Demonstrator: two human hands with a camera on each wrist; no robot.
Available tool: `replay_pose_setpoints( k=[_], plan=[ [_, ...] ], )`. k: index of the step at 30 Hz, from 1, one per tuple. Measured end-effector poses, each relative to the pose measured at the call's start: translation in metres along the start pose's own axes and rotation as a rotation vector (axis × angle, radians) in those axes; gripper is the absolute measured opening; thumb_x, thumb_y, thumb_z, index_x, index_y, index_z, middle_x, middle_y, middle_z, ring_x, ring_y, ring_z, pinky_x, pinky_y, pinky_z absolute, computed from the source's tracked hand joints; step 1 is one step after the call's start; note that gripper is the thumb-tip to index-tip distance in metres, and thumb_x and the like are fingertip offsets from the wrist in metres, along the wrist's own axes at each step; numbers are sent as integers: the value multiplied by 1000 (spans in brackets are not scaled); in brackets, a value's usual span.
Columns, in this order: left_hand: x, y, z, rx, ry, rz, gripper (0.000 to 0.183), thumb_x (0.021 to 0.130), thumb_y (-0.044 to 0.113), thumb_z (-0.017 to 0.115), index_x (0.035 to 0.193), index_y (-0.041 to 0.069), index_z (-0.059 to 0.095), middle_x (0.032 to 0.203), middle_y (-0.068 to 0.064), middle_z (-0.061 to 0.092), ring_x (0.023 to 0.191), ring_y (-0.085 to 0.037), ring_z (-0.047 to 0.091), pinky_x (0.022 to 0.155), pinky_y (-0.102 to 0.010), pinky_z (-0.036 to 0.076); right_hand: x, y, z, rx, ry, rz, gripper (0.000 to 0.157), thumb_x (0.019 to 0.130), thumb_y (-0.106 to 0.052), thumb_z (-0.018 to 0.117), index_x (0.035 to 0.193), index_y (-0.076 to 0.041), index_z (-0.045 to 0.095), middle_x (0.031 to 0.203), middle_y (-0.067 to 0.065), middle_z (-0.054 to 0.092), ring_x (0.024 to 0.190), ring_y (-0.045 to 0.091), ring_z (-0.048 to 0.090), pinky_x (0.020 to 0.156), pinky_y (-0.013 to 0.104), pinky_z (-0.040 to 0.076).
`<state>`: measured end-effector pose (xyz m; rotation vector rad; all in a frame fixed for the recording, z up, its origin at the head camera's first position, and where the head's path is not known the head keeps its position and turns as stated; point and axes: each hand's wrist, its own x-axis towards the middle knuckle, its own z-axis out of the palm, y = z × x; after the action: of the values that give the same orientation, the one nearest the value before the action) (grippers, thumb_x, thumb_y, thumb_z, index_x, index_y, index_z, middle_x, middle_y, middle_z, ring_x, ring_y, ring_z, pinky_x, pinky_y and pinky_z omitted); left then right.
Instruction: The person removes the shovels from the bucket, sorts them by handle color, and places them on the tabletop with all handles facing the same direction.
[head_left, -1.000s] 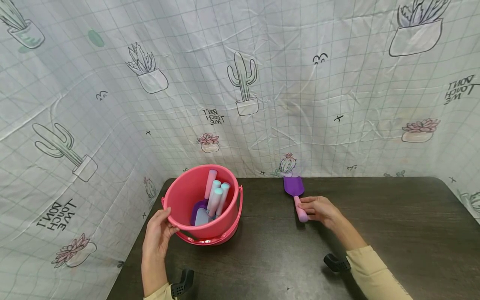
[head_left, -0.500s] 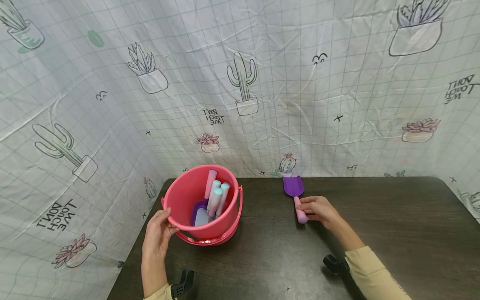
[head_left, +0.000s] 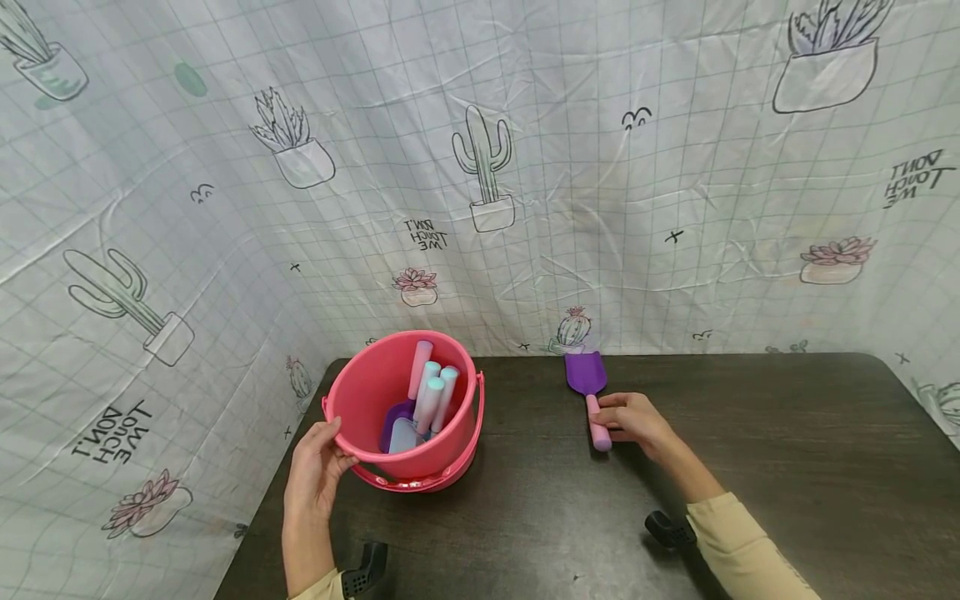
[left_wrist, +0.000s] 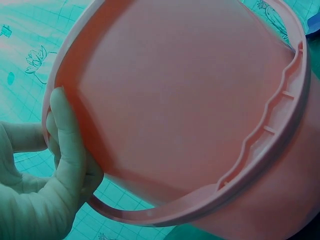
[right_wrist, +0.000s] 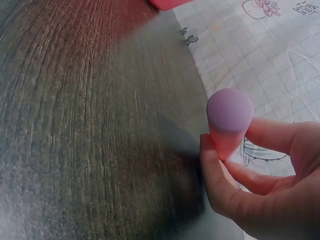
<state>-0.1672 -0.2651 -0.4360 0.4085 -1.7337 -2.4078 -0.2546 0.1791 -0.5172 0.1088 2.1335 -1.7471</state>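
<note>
- Against the earlier head views, the change is small: the butt of the purple scoop has dipped slightly toward the person, while its blade has hardly shifted.
- I judge that this only adjusts the hold and advances the work little, as the scoop is outside the pink bucket.
- The right hand pinches the scoop's pink handle between thumb and fingers, well apart from the bucket on its right side; whether the blade touches the bench I cannot tell.
- The left hand grips the bucket's rim on its near left side and has not moved noticeably.
- Inside the bucket, a lilac handle leans toward its far side; a cluster of pale handles with aqua ends stands beside it, above a purple blade and a pale blue one.
- Behind the bucket hangs a cactus-print cloth.
</note>
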Motion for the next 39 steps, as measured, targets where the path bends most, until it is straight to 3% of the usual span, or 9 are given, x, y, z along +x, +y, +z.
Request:
replay_pose_setpoints(
  k=[6, 20, 30, 39],
  plan=[
    [0, 0, 1, 9, 8, -11, 15, 109, 13, 50, 101, 0, 51, 77, -6, 60, 59, -12, 60, 62, -23, 59, 2, 2, 2, -13, 31, -4, 56, 96, -7, 67, 136, 24, 44, 122, 28, 62, 98, 22, 65, 84, 41, 60],
    [0, 1, 1, 1, 6, -19, 14, 109, 12, 50, 100, 1, 52, 78, -7, 60, 60, -12, 60, 62, -24, 59, 2, 2, 8, -16, 70, -73, 48, 92, 0, 68, 127, 26, 49, 106, 23, 66, 85, 15, 67, 73, 34, 62],
    [0, 0, 2, 2, 12, -13, 14, 108, 12, 50, 102, 0, 52, 78, -7, 61, 60, -12, 63, 64, -24, 60, 2, 0, 8, -25, 137, -83, 43, 91, 2, 66, 124, 25, 53, 114, 32, 65, 89, 21, 69, 78, 37, 62],
    [0, 0, 2, 17, 30, 0, 14, 109, 12, 49, 103, -1, 51, 77, -5, 61, 61, -12, 63, 64, -24, 60, -2, -9, 9, -61, 213, -96, 41, 98, -8, 68, 125, 20, 58, 117, 28, 67, 95, 24, 70, 81, 40, 62]
  ],
)
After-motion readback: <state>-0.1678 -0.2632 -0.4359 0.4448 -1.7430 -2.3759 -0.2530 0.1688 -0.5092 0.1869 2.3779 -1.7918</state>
